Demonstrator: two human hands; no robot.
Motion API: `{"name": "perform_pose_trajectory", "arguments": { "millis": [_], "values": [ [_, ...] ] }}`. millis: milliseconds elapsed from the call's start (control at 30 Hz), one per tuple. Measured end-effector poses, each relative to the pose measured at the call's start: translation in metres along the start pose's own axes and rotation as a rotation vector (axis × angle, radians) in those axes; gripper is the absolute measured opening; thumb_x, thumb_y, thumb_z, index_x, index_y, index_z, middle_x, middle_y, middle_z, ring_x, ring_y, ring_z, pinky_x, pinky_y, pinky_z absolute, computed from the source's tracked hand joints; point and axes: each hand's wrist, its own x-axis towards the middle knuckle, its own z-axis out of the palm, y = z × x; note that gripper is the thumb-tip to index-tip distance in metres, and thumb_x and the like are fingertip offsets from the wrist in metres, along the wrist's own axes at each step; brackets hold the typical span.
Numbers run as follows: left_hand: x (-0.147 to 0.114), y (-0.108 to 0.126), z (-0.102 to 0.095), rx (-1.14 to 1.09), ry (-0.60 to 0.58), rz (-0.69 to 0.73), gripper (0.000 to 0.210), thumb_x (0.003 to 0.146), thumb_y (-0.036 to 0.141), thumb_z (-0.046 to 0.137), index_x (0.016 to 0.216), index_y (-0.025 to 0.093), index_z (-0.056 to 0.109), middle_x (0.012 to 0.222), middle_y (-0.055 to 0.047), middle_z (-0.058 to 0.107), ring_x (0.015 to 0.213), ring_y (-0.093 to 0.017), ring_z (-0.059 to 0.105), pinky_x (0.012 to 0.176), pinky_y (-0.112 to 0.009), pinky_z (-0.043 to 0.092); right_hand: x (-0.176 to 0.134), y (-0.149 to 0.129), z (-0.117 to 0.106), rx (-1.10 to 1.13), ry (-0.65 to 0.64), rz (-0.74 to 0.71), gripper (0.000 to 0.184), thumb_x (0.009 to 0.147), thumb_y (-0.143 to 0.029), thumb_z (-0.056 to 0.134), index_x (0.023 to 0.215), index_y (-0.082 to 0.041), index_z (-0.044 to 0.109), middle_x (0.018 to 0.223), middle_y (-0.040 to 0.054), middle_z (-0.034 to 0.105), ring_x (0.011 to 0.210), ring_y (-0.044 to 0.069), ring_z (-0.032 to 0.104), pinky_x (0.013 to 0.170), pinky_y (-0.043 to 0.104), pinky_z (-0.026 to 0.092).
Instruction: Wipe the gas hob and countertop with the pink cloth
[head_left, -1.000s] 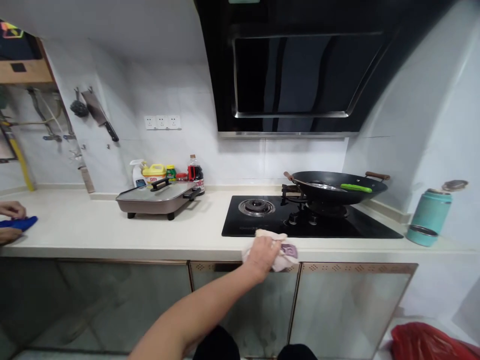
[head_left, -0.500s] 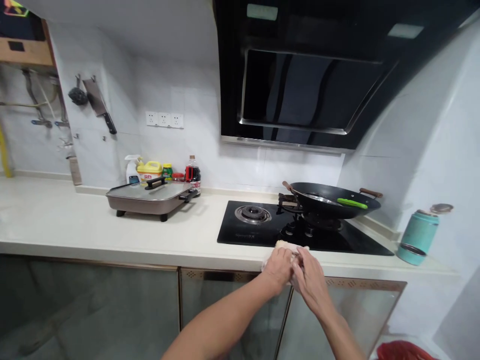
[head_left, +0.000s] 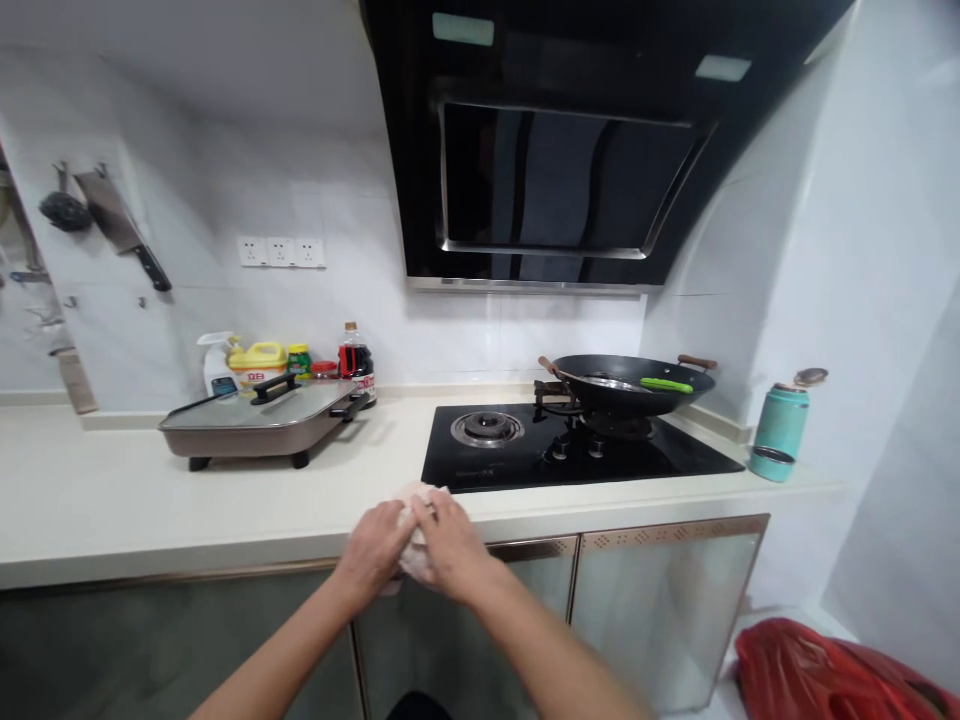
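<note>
A pale, crumpled cloth (head_left: 417, 560) is bunched between my two hands at the front edge of the counter. My left hand (head_left: 373, 550) grips it from the left, fingers curled over. From the other side my right hand (head_left: 454, 548) is closed on the same cloth, its fingers nearly meeting those of the left. Both hands are just in front of the near left corner of the black gas stove (head_left: 517, 470). Part of the cloth hangs below the counter edge, and the rest is hidden by the fingers.
A black wok (head_left: 630, 400) with a green-handled utensil (head_left: 666, 385) sits on the right burner. Left stands a lidded electric pan (head_left: 247, 440), bottles behind it. A turquoise flask (head_left: 781, 430) stands far right on the counter (head_left: 225, 510); a red bag (head_left: 832, 670) lies lower right.
Both hands have moved left along the counter edge with the cloth, from in front of the stove's middle to its left corner. The view has turned right, showing more of the red bag.
</note>
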Motion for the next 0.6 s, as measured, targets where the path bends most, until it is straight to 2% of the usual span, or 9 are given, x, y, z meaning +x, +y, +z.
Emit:
{"name": "perform_pose_trajectory", "arguments": {
  "millis": [100, 200, 267, 367, 500, 600],
  "values": [
    [-0.034, -0.046, -0.003, 0.039, 0.031, -0.037, 0.048, 0.085, 0.01, 0.058, 0.13, 0.026, 0.061, 0.13, -0.014, 0.066, 0.119, -0.03, 0.062, 0.102, -0.043, 0.051, 0.033, -0.039, 0.027, -0.031, 0.018, -0.038, 0.115, 0.072, -0.029, 0.089, 0.164, -0.024, 0.021, 0.166, 0.02, 0.031, 0.153, 0.039, 0.031, 0.122, 0.057, 0.035],
    [-0.054, -0.076, -0.003, 0.086, 0.053, -0.075, 0.048, 0.083, 0.005, 0.054, 0.127, 0.024, 0.061, 0.126, -0.015, 0.069, 0.118, -0.029, 0.064, 0.102, -0.042, 0.051, 0.057, -0.062, 0.053, -0.081, 0.105, -0.084, 0.079, 0.095, -0.03, 0.066, 0.162, -0.025, 0.025, 0.162, 0.0181, 0.039, 0.148, 0.034, 0.041, 0.116, 0.056, 0.043],
    [-0.057, -0.082, -0.004, 0.128, 0.053, -0.11, 0.048, 0.083, 0.004, 0.051, 0.125, 0.022, 0.062, 0.119, -0.014, 0.071, 0.111, -0.029, 0.065, 0.098, -0.041, 0.052, 0.066, -0.067, 0.063, -0.102, 0.163, -0.094, 0.06, 0.104, -0.027, 0.048, 0.161, -0.022, 0.029, 0.156, 0.0181, 0.047, 0.141, 0.031, 0.049, 0.111, 0.053, 0.047],
    [-0.05, -0.075, -0.011, 0.198, 0.005, -0.169, 0.044, 0.082, 0.006, 0.052, 0.121, 0.022, 0.064, 0.11, -0.012, 0.071, 0.102, -0.029, 0.066, 0.09, -0.041, 0.053, 0.069, -0.063, 0.066, -0.101, 0.187, -0.109, 0.056, 0.105, -0.028, 0.041, 0.159, -0.017, 0.031, 0.149, 0.0184, 0.055, 0.128, 0.029, 0.056, 0.105, 0.049, 0.05],
    [-0.032, -0.049, -0.025, 0.267, -0.089, -0.175, 0.039, 0.084, 0.007, 0.052, 0.118, 0.02, 0.066, 0.106, -0.013, 0.069, 0.096, -0.03, 0.064, 0.084, -0.041, 0.052, 0.057, -0.048, 0.052, -0.081, 0.158, -0.135, 0.07, 0.097, -0.03, 0.058, 0.158, -0.012, 0.03, 0.146, 0.0192, 0.055, 0.122, 0.029, 0.057, 0.103, 0.048, 0.05],
    [-0.013, -0.02, -0.027, 0.268, -0.122, -0.161, 0.039, 0.086, 0.007, 0.051, 0.12, 0.019, 0.066, 0.106, -0.013, 0.068, 0.099, -0.03, 0.063, 0.084, -0.041, 0.051, 0.036, -0.023, 0.039, -0.052, 0.161, -0.13, 0.081, 0.088, -0.028, 0.071, 0.157, -0.013, 0.032, 0.147, 0.0197, 0.053, 0.12, 0.031, 0.057, 0.103, 0.049, 0.049]
  ]
}}
